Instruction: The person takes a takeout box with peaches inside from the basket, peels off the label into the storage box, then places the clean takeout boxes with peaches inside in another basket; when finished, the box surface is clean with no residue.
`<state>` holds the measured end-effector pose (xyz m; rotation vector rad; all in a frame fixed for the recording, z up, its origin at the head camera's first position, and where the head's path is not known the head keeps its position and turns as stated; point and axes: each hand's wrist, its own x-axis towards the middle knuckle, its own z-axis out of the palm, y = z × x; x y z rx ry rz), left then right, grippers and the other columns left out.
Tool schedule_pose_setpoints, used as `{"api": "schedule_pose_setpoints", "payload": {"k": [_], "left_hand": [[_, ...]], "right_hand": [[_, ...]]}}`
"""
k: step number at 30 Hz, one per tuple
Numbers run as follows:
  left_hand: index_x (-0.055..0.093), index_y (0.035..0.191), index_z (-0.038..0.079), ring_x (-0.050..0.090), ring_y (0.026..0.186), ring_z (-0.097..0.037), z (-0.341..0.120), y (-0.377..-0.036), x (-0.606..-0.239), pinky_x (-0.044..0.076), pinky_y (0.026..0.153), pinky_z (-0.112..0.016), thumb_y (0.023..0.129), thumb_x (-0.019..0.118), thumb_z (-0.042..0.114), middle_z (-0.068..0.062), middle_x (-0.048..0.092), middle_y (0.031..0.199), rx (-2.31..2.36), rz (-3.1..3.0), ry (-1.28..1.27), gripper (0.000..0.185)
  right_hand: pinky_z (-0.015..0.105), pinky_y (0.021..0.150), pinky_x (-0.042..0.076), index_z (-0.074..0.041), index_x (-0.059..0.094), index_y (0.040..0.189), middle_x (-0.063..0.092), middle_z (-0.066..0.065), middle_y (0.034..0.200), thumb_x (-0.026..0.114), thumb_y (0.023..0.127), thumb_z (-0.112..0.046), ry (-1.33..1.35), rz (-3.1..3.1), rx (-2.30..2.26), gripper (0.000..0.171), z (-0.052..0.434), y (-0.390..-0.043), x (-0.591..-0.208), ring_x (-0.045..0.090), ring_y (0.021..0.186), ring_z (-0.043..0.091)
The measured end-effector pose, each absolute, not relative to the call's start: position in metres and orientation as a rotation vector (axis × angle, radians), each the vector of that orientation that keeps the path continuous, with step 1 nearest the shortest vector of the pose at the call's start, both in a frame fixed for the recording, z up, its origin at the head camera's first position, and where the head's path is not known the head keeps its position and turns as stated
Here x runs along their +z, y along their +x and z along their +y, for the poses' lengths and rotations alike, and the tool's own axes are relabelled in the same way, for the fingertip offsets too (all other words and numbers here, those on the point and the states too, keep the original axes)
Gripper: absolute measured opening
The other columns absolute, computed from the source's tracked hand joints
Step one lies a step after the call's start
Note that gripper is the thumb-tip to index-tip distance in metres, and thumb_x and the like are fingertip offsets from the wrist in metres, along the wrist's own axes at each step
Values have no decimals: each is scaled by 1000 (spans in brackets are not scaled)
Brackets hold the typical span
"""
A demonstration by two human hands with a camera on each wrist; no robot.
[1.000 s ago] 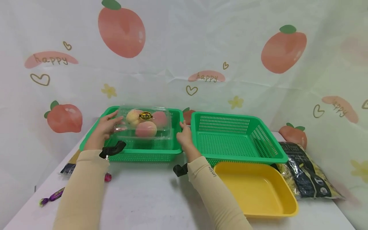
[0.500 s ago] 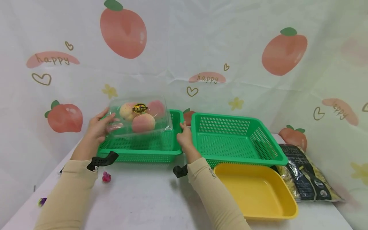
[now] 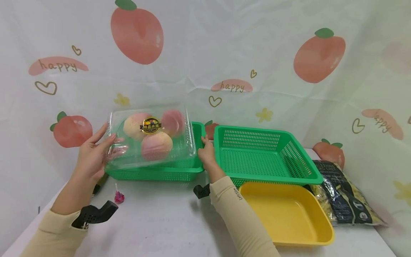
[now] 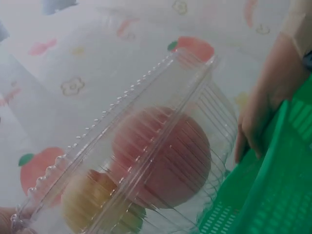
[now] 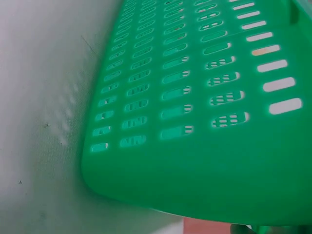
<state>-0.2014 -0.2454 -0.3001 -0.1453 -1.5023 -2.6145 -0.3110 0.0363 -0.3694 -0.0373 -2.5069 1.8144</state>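
Observation:
A clear plastic clamshell box [image 3: 151,137] with three pink and yellow peaches [image 3: 157,146] inside hangs tilted in front of the left green basket [image 3: 157,175]. My left hand [image 3: 90,157] holds the box by its left end, thumb on the near face. Ridged walls of the box [image 4: 156,141] fill much of the left wrist view. At the basket's right rim, my right hand [image 3: 208,154] grips the edge with its fingers. Slotted green wall of that basket [image 5: 161,102] takes up the right wrist view, where the right hand is mostly out of sight.
A second green basket [image 3: 250,160] stands to the right, beside a yellow basin [image 3: 285,214] in front of it. A black and clear food bag [image 3: 350,194] lies at the far right. A pink wrapped lollipop [image 3: 119,197] lies on the table [image 3: 160,221].
My left hand has lifted the box of peaches out of the left basket, bringing it leftward and closer, with its top tilted to face me. The right hand stays on the rim.

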Motion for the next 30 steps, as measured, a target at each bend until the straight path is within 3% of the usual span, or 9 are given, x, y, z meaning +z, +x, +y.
{"api": "schedule_pose_setpoints", "payload": {"k": [6, 8, 10, 12, 14, 20, 23, 27, 30], "left_hand": [[22, 149, 22, 72, 71, -21, -247, -176, -308, 57, 65, -29, 93, 53, 5, -2, 73, 89, -2667, -1470, -208, 66], [31, 146, 25, 72, 72, -22, -249, -168, -312, 57, 66, -30, 94, 51, 4, -3, 73, 91, -2687, -1441, -227, 59], [41, 140, 27, 72, 73, -24, -252, -159, -317, 56, 66, -31, 94, 49, 2, -4, 73, 93, -2701, -1417, -237, 53], [49, 135, 28, 72, 75, -24, -256, -150, -323, 57, 67, -33, 95, 46, -1, -3, 72, 97, -2720, -1383, -253, 50], [53, 132, 27, 72, 77, -24, -260, -140, -329, 57, 68, -34, 95, 43, -4, -4, 72, 98, -2728, -1361, -262, 49], [50, 135, 25, 70, 90, -16, -272, -113, -349, 56, 72, -32, 96, 40, -6, 7, 65, 114, -2668, -1404, -218, 51], [44, 139, 24, 70, 90, -20, -276, -100, -358, 56, 73, -32, 97, 38, -5, 10, 61, 120, -2649, -1437, -221, 52], [47, 135, 32, 71, 82, -27, -277, -85, -366, 57, 70, -36, 98, 37, -2, 3, 70, 108, -2655, -1495, -125, 52], [50, 129, 41, 72, 77, -22, -277, -76, -368, 57, 67, -32, 98, 43, 6, 2, 73, 94, -2608, -1625, 100, 48]], "right_hand": [[37, 106, 36, -6, 30, 145, 15, 3, 157, 37, 86, 16, -84, -2511, 1823, 64, 37, -308, -364, 11, 145, 27], [33, 101, 38, -5, 30, 145, 15, 5, 157, 37, 86, 15, -72, -2518, 1813, 63, 38, -307, -363, 11, 144, 28], [31, 81, 42, -6, 30, 145, 14, 4, 157, 36, 87, 15, -57, -2528, 1819, 62, 38, -306, -362, 10, 145, 28], [30, 63, 34, -7, 29, 146, 14, 3, 158, 35, 88, 14, -50, -2534, 1833, 62, 38, -305, -362, 10, 145, 27], [29, 54, 26, -8, 30, 146, 14, 3, 158, 34, 87, 15, -36, -2529, 1838, 63, 38, -306, -364, 9, 145, 29], [30, 55, 25, -8, 29, 146, 13, 1, 158, 34, 88, 15, -39, -2521, 1860, 63, 37, -303, -360, 8, 145, 27], [29, 56, 25, -7, 28, 146, 12, 3, 158, 34, 88, 14, -22, -2521, 1864, 62, 38, -302, -360, 7, 145, 26], [27, 52, 24, -7, 27, 146, 11, 3, 158, 34, 89, 14, -6, -2532, 1864, 62, 39, -301, -361, 7, 145, 27], [28, 52, 24, -8, 28, 146, 11, 2, 158, 35, 89, 14, -13, -2525, 1869, 61, 38, -302, -361, 9, 145, 27]]}}
